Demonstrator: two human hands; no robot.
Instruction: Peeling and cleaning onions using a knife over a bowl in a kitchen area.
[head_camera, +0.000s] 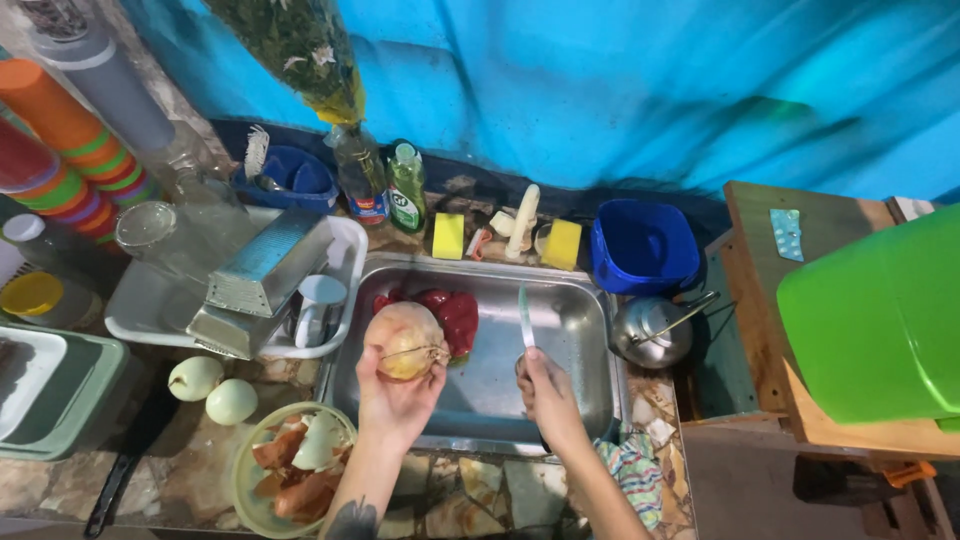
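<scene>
Onion (405, 340) front and centre, lifted over the left edge of the steel sink (570, 400) in the middle of the frame, and the left hand (395, 395) is wrapped up around it from below, fingers closed on its papery skin. Right hand (545, 390) is clenched on the handle of a knife (525, 318), blade pointing up and away toward the back of the sink, well apart from the onion at this instant. By the look of it this is the peeling stage: two already pale, skinned onions (213, 390) sit on the desk at lower left, and a green bowl (245, 470) of peelings waits just below them, right beside the left forearm. The one in hand keeps its brown coat, so I judge the blade needs to come across to it and bite at an end, with the left hand turning the bulb to meet the edge. Both forearms reach up from the bottom of the frame, left wrist cocked back so the onion faces the camera, right wrist straight and low over the basin. Red pieces (455, 315) lie in the sink behind the onion; what they are is hard to tell. A kettle (650, 335) sits to the right of the sink, sponges and bottles along the back.
</scene>
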